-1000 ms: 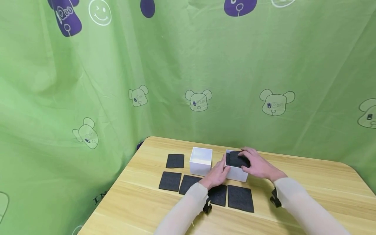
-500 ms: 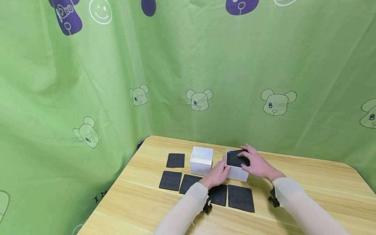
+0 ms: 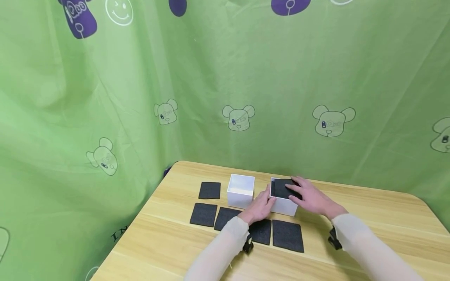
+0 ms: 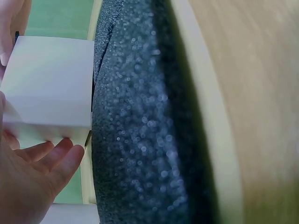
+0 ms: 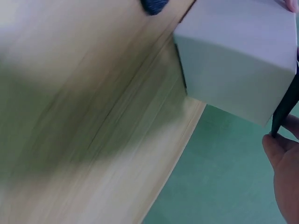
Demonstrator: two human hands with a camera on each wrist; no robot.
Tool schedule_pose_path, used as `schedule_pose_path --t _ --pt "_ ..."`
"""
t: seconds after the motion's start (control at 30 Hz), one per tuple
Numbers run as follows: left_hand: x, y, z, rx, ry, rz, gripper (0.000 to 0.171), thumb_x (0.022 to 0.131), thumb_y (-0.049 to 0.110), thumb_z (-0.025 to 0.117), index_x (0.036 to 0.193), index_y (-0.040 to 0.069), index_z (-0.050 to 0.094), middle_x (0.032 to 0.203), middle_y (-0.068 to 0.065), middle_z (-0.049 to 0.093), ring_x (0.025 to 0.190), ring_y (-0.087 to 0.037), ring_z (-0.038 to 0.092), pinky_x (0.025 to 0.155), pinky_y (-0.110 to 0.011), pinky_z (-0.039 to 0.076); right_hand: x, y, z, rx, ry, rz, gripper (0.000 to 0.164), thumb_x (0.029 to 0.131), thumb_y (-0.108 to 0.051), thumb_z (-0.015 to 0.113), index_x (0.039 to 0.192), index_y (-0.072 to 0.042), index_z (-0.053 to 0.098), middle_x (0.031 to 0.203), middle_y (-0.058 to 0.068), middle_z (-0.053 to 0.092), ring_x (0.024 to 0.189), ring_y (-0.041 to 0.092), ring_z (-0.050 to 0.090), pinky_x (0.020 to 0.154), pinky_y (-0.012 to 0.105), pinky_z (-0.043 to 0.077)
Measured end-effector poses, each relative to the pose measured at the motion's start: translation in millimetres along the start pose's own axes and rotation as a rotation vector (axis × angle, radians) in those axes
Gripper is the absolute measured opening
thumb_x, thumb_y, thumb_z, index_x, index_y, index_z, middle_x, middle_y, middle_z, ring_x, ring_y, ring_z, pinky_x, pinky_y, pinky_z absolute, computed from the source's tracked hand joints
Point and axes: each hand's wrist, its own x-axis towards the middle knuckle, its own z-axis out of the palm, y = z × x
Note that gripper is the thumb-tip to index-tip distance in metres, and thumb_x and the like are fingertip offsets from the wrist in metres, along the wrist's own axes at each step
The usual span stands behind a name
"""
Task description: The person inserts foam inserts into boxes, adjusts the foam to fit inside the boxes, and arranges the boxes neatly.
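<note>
Left hand (image 3: 260, 207) lay against the left wall of the white box (image 3: 284, 207), fingers nearly straight, thumb at the near corner; it did not close round the box. Right hand (image 3: 312, 198) pinched the right edge of a black pad (image 3: 283, 189), thumb on one side, fingertips on the other, the gap between them narrow.

Step in hand, as I judged it: working the pad square to the box's mouth. Best done with the left hand pressing just enough to stop the box sliding, and the right pinch kept light so the soft-looking sheet would not buckle. The right edge, overhanging the rim, seemed to want easing inward before any push down; pressing one corner first could jam it askew.

Pad's place: across the top of the box, between the two hands, right edge in the right fingers, left edge just inside the rim nearest the left fingers. A darker strip showed beside it; could not tell what it was.

Farther out: a second white box (image 3: 240, 200) just left of the left hand, a lone pad (image 3: 209, 191) beyond that, and a front row of four pads (image 3: 288, 236), partly behind the left sleeve (image 3: 226, 242), on the wooden table (image 3: 369, 218).
</note>
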Motion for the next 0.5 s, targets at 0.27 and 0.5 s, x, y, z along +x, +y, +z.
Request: schedule_pose_path --t 0.27,0.5 --pt "-0.4 1.3 -0.6 -0.021 -0.002 -0.023 0.058 0.096 0.038 0.026 0.142 0.007 0.008 0.138 -0.011 0.030 0.123 -0.016 0.029 0.100 -0.026 0.024 -9.3 -5.1 -1.7 0.044 -0.098 0.021 0.050 0.093 -0.034 0.040 0.134 -0.005 0.037 0.141 0.022 0.017 0.127 0.039 0.012 0.098 0.053 0.018" --pt "-0.3 0.8 0.1 -0.021 -0.003 -0.025 0.059 0.095 0.039 0.026 0.142 0.008 0.008 0.138 -0.011 0.030 0.124 -0.015 0.029 0.099 -0.026 0.024 -12.2 -6.4 6.9 0.059 -0.085 0.022 0.051 0.095 -0.033 0.035 0.137 -0.004 0.030 0.143 0.019 0.007 0.130 0.032 -0.001 0.098 0.053 0.016"
